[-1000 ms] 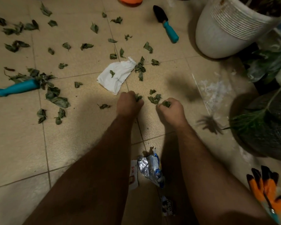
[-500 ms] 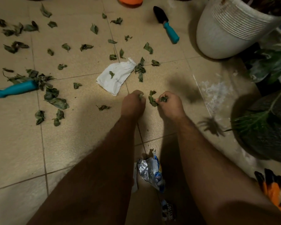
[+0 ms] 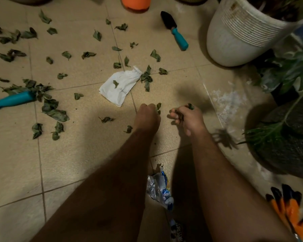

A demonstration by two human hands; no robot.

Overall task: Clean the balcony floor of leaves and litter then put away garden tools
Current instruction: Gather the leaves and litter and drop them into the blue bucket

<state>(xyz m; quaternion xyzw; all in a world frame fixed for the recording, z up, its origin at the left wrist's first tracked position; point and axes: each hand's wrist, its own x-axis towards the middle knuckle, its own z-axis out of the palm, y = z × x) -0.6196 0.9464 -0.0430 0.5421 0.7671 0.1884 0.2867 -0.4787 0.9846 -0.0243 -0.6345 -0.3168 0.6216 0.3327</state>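
Since the preceding frames the right hand [image 3: 188, 117] has turned and drawn apart from the left hand [image 3: 147, 114], and the small heap of leaves that lay between them is mostly gone from the floor. The right hand's fingers are curled round a clump of leaves [image 3: 190, 106], which protrudes at the top of the fist. The left hand is fisted, knuckles on the tiled floor [image 3: 77, 154]; what it holds cannot be told. A single leaf [image 3: 158, 107] lies just beside its knuckles. Loose leaves [image 3: 54, 112] lie scattered toward the floor's far and left edges, around a white paper packet [image 3: 120, 86]. A teal-handled trowel [image 3: 175, 31] lies near the white planter [image 3: 240, 32]; a second teal handle [image 3: 10, 100] lies at the left edge. A crumpled foil wrapper [image 3: 158, 189] lies between the forearms; orange gloves [image 3: 290, 208] lie at the near right corner.
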